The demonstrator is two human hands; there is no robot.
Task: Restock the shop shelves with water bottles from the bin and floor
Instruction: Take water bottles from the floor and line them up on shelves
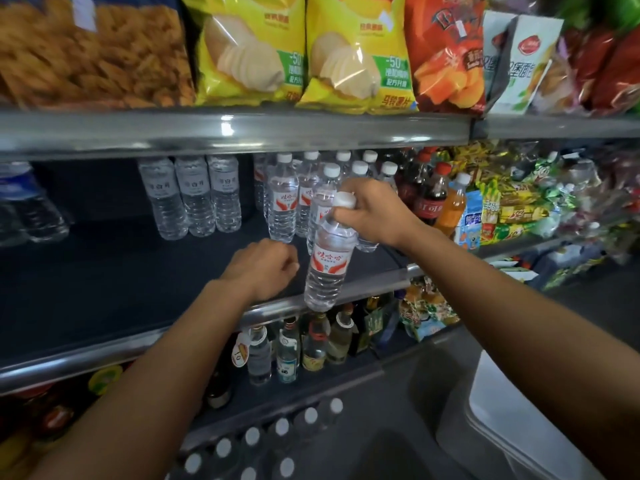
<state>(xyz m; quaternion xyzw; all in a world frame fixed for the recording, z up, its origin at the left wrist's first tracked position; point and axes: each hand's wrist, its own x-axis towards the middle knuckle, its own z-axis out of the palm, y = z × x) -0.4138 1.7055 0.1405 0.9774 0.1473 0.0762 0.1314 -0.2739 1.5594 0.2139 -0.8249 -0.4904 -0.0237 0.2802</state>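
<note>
Your right hand (372,211) grips a water bottle (329,263) by its neck, fingers curled round just under the white cap, and the bottle hangs tilted with its base out over the metal front rail (346,292) of the middle shelf (121,282), not set down. To the left of that hand and lower, your left hand (263,266) is curled into a loose fist over the shelf's dark surface near the rail, holding nothing that you can see. Left of it the shelf runs bare and wide as far as three clear-labelled bottles (192,197) at the back. Just behind your right hand stands a cluster of red-labelled water bottles (294,199), white caps upright, and to the right of the hand are cola bottles (429,192) and an orange drink. Overhead, the upper shelf's edge (242,128) carries yellow chip bags (249,50). Below your wrists, white bottle caps (280,427) show in a row low down, and a pale bin (512,420) sits under your right forearm, its contents not visible.
</note>
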